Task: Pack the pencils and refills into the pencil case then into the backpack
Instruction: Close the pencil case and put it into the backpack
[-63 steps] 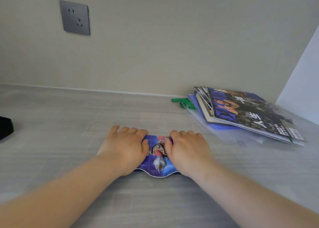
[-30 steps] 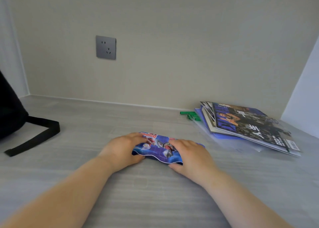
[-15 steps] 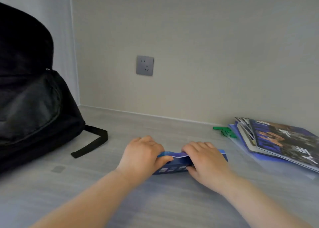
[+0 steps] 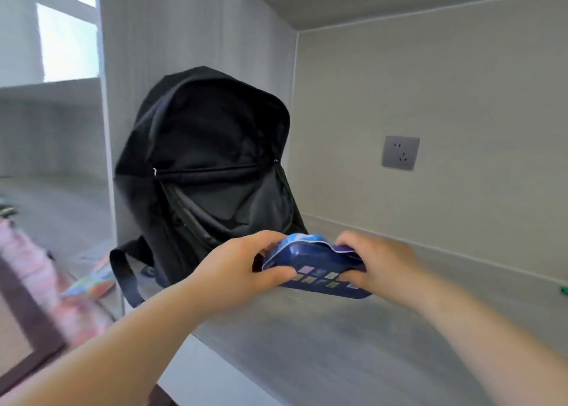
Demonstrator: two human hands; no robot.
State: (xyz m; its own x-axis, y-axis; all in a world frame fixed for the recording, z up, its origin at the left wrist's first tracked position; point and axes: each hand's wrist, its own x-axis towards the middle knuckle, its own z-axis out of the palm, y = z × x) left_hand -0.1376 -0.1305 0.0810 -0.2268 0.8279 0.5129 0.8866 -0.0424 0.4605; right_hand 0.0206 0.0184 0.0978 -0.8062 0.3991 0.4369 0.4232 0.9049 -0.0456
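A blue pencil case [image 4: 316, 267] with small printed pictures on its side is held just above the grey desk [image 4: 307, 353], closed. My left hand [image 4: 236, 270] grips its left end and my right hand [image 4: 378, 264] grips its right end. The black backpack [image 4: 209, 165] stands upright against the left side panel, directly behind and left of the case. Its main compartment gapes wide at the top, and the front pocket zip is partly undone. No pencils or refills show.
A grey wall socket [image 4: 400, 152] is on the back wall to the right. A backpack strap [image 4: 123, 276] hangs over the desk's left edge. A colourful object [image 4: 89, 282] lies below on the left. A green item [image 4: 564, 290] peeks in at the right edge.
Both hands have lifted the pencil case off the desk and carried it left toward the backpack. The view has swung left, so the magazines are out of sight.
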